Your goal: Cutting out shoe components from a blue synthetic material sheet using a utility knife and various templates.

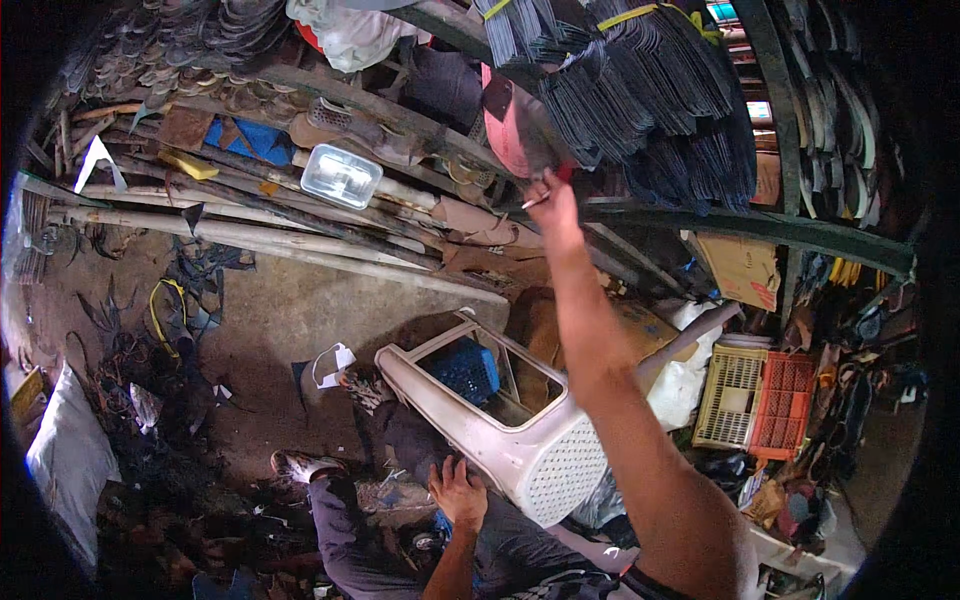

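Observation:
My right arm stretches up and away to the rack. Its hand point(550, 200) is closed around a slim pen-like stick point(531, 203), whose pale tip pokes out at the left. The lower end of a pink, curved, sole-shaped piece point(508, 125) meets the fingers; whether they grip it too is hidden. Bundles of dark grey sole-shaped sheets point(640, 90), tied with yellow bands, lie just right of it. My left hand point(460, 495) rests on my dark-trousered leg, fingers spread and holding nothing. Beside it a white plastic stool point(480, 440) lies tipped on its side.
Long poles point(280, 245) lie below the rack, with a clear plastic tub point(342, 176) above them. Yellow and red crates point(755, 400) stand at the right. A blue basket point(465, 372) shows through the stool's legs. Dark scraps point(150, 430) and a white sack point(70, 460) are at the left.

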Tool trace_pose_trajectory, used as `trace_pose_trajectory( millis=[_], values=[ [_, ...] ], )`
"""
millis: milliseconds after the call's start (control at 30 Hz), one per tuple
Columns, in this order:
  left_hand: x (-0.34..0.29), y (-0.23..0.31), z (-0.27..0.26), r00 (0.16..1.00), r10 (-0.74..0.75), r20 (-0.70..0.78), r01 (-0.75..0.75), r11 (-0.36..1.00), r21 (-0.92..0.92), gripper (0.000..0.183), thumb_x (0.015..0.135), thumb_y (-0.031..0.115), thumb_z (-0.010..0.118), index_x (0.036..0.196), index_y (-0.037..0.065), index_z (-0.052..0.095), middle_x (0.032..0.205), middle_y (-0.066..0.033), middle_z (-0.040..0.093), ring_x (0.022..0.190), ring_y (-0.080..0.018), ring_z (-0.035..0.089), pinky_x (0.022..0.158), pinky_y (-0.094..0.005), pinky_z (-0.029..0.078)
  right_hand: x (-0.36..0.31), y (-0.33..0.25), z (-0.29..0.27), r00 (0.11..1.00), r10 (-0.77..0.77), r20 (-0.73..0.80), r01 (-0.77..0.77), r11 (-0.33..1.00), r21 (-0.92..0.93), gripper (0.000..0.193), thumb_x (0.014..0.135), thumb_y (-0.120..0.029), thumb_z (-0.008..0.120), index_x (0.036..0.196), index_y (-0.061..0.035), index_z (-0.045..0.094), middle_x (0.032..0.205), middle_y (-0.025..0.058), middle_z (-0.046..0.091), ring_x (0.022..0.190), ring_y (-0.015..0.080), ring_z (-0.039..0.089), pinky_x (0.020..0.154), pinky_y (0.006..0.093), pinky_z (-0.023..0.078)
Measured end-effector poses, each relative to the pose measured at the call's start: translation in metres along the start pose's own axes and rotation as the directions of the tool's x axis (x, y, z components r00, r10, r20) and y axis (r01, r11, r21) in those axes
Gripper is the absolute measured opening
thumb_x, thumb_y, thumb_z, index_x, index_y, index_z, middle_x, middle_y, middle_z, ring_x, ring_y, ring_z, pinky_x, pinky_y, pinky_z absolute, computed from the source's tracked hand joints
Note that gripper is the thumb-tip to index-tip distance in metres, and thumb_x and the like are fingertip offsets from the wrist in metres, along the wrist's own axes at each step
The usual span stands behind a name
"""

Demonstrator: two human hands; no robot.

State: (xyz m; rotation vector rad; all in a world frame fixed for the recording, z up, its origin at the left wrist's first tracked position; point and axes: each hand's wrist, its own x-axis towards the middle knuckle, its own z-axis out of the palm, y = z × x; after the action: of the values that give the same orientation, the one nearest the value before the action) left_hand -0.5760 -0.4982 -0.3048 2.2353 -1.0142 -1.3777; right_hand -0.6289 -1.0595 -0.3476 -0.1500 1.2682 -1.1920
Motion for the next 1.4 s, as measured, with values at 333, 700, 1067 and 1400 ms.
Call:
trace_pose_trajectory(
  millis=[333,700,1067,1400],
  values=[
    [-0.001,-0.003,-0.004,1.000,0.008,-0.017,-0.008,1.000,-0.021,0.041,0.076,0.020,0.063,0.115,0.012,0.068,0.133,-0.0109,0.058,0.132,-0.0425,0.042,0.110,-0.0556,0.031,-0.048,0.082,-0.001,0.986,-0.017,0.168,0.039,0.991,-0.131,0.018,0.095,-0.012,0.063,0.084,-0.0125,0.049,0.068,-0.0017,0.045,0.050,0.0130,0.043,0.044,0.0283,0.031],
    [-0.001,-0.002,-0.003,1.000,0.004,-0.012,-0.004,0.999,-0.033,0.039,0.079,0.021,0.061,0.117,0.013,0.068,0.133,-0.0104,0.058,0.132,-0.0422,0.042,0.109,-0.0580,0.032,-0.079,0.152,0.033,0.966,0.132,0.223,-0.093,0.979,-0.180,0.020,0.093,-0.011,0.066,0.087,-0.0112,0.047,0.067,0.0030,0.049,0.052,0.0154,0.051,0.042,0.0270,0.034],
    [0.017,-0.026,0.009,0.998,-0.066,-0.014,0.059,0.948,-0.313,0.030,0.091,0.026,0.060,0.117,0.013,0.067,0.124,-0.0138,0.063,0.120,-0.0388,0.055,0.105,-0.0456,0.041,-0.245,0.157,-0.017,0.947,0.285,0.150,-0.207,0.896,-0.394,0.020,0.089,-0.008,0.069,0.103,-0.0046,0.055,0.069,0.0024,0.052,0.047,0.0131,0.048,0.043,0.0276,0.035],
    [0.081,0.028,-0.240,0.921,-0.183,-0.343,-0.265,0.349,-0.899,0.045,0.105,0.036,0.045,0.134,0.002,0.049,0.130,-0.0090,0.055,0.108,-0.0219,0.056,0.097,-0.0361,0.044,-0.449,0.122,-0.050,0.813,0.500,0.296,0.055,0.441,-0.896,0.025,0.094,-0.021,0.067,0.111,-0.0017,0.065,0.066,-0.0001,0.057,0.055,0.0072,0.049,0.050,0.0229,0.038]
  ],
)
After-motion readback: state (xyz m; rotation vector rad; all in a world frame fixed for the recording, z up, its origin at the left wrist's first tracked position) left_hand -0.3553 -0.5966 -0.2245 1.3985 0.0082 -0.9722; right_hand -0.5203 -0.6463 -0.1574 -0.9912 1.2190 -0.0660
